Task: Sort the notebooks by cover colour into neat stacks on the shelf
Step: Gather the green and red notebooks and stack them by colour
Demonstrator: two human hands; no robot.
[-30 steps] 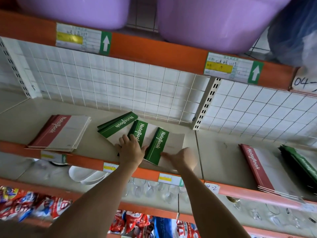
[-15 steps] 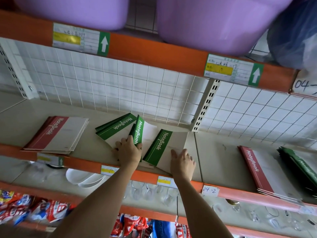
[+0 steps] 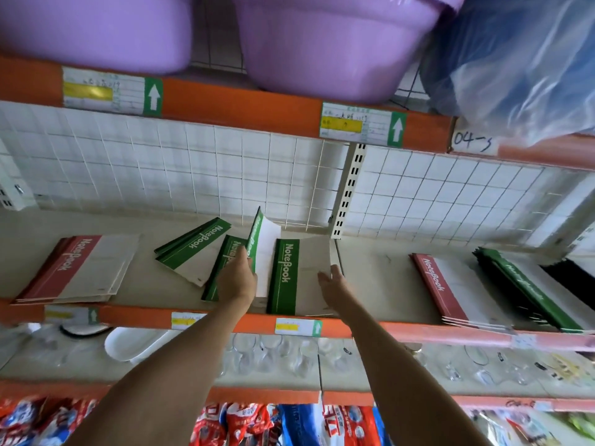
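The left hand (image 3: 236, 278) is hiding the lower cover of a green-spined notebook lying flat (image 3: 225, 268), and its fingers are pinching a tilted green-and-white notebook (image 3: 262, 249) that is standing up on edge, its spine rising toward the white wire grid backing (image 3: 193, 175). The right hand (image 3: 333, 281) is spreading its fingers, relaxed, at the right edge of the flat beige notebook with a green spine band (image 3: 299, 275); whether the fingertips are touching the cover is hard to tell. That notebook is lying with its long axis running from the shelf's orange front rail (image 3: 244, 323) straight back toward the grid, spine on its left side.

Left of that notebook, a fanned pair of green-spined notebooks (image 3: 193, 249) is pointing diagonally, spines slanting up to the right. Further left, a neat stack of red-spined notebooks (image 3: 80, 268) is sitting near the front rail, with bare beige shelf (image 3: 32, 230) open behind it. Right of the flat notebook, past the white slotted upright (image 3: 349, 191), bare shelf is separating it from a second stack of red-spined notebooks (image 3: 450, 288) and a green-spined stack (image 3: 521, 284), the latter cut off at the frame edge. Printing on the shelf labels is blurring beyond reading.
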